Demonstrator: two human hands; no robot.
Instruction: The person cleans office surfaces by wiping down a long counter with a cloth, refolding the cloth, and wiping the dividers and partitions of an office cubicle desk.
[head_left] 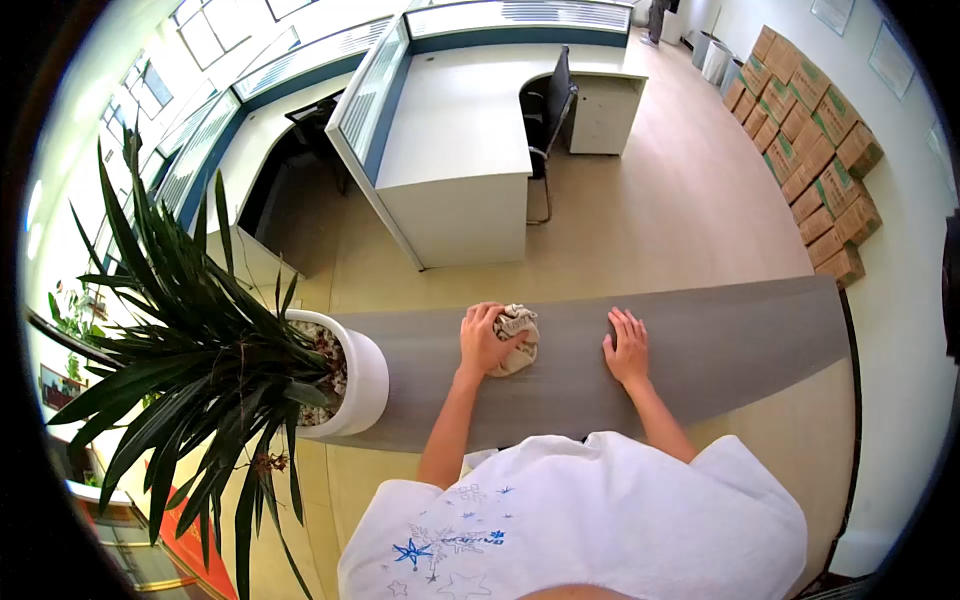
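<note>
A crumpled beige cloth [517, 352] with dark printing lies on the grey countertop [570, 400]. My left hand [484, 340] is closed over its left side, thumb across the front and fingers at the top. Whether the cloth is a folded rag or a small pouch, I cannot tell. To the right, my right hand [627, 347] rests flat on the countertop with fingers stretched out, holding nothing and apart from the cloth.
A white pot [368, 375] with a large long-leaved plant [200, 370] stands at the counter's left end. Beyond the counter are a white desk [455, 120], a black chair [552, 110] and stacked cardboard boxes [810, 145] along the right wall. Another person's legs [656, 20] show far back.
</note>
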